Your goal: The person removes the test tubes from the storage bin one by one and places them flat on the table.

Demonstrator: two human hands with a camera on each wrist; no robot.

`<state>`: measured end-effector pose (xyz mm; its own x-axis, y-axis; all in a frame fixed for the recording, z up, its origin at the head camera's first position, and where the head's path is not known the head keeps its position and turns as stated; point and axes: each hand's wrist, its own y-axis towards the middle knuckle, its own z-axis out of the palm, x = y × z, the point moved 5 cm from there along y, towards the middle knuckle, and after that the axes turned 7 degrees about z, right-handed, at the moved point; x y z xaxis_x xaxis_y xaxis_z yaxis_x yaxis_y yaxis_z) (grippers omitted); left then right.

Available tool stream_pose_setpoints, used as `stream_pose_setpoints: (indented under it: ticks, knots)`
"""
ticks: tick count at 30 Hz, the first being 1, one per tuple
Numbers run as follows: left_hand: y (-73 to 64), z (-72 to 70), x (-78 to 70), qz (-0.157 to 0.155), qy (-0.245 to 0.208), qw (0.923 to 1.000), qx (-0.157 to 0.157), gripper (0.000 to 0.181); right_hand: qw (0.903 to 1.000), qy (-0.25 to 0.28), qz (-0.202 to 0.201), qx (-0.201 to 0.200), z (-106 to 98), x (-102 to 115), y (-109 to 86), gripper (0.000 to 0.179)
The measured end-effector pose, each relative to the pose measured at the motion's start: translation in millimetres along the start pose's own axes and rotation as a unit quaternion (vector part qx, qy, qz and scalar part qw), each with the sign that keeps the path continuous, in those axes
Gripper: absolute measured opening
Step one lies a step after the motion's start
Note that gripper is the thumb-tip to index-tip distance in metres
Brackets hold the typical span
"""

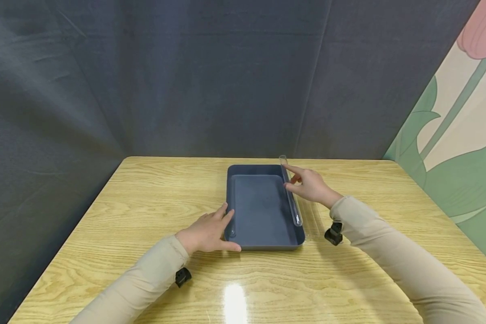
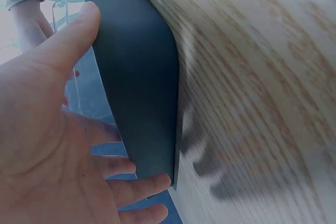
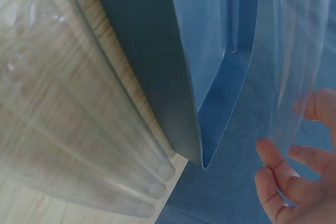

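Observation:
My right hand (image 1: 312, 185) pinches a long clear test tube (image 1: 297, 217) between thumb and fingers, over the right side of a dark blue-grey tray (image 1: 263, 207). The tube's rounded end points toward me, its rimmed end away. In the right wrist view the held tube (image 3: 300, 40) is above the tray's rim. My left hand (image 1: 206, 231), fingers straight and spread, touches the tray's near left corner. Another clear tube (image 1: 232, 228) lies in the tray along its left wall, partly hidden by the left fingers.
Clear tubes (image 3: 105, 114) lie side by side on the wooden table (image 1: 146, 193), right of the tray. They are faint in the head view. A dark curtain (image 1: 227, 81) hangs behind the table; a flower-patterned wall (image 1: 461, 135) stands at the right.

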<state>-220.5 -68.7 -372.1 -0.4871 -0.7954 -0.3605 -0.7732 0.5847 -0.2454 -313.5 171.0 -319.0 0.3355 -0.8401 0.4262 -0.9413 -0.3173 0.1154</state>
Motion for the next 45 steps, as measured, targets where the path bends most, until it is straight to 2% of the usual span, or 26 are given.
stream_pose_setpoints:
  ticks: [22, 45]
  knots:
    - [-0.2, 2.2, 0.7, -0.002, 0.0, 1.0, 0.005, 0.094, 0.9998, 0.0, 0.02, -0.003, -1.7, -16.9, -7.6, 0.058]
    - [-0.2, 0.3, -0.6, -0.003, 0.004, 1.0, 0.0, 0.094, 0.9998, -0.004, 0.018, -0.008, -6.2, -23.1, -15.2, 0.058]
